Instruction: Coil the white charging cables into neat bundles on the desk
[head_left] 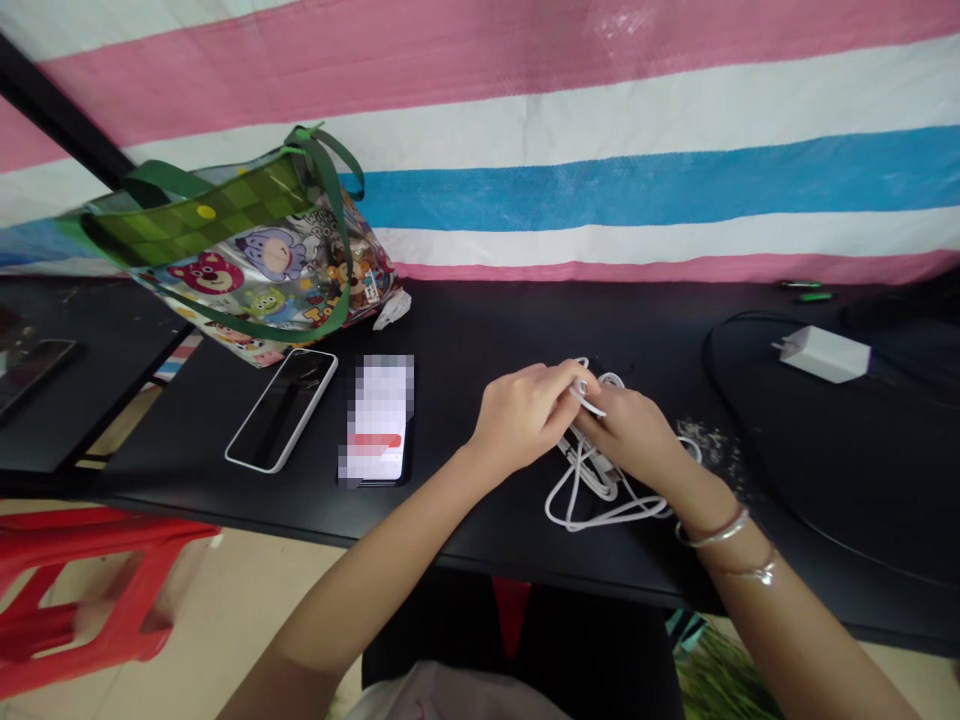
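Both hands meet over a white cable (pixel 600 500) that lies in loose loops on the black table (pixel 465 330). My left hand (pixel 525 410) is closed, pinching a strand of the cable near its top loop. My right hand (pixel 634 430) is also closed on the cable, fingers wrapped round the bundle just beside the left fingertips. The right wrist wears two thin bracelets (pixel 716 535). The cable's lower loops trail toward the table's front edge.
Two phones lie left of the hands: a white-cased one (pixel 283 408) with a dark screen and a lit one (pixel 377 420). A cartoon-print tote bag (pixel 247 250) stands at back left. A white charger (pixel 823 353) with a black cable sits at right. A red stool (pixel 82 590) stands at lower left.
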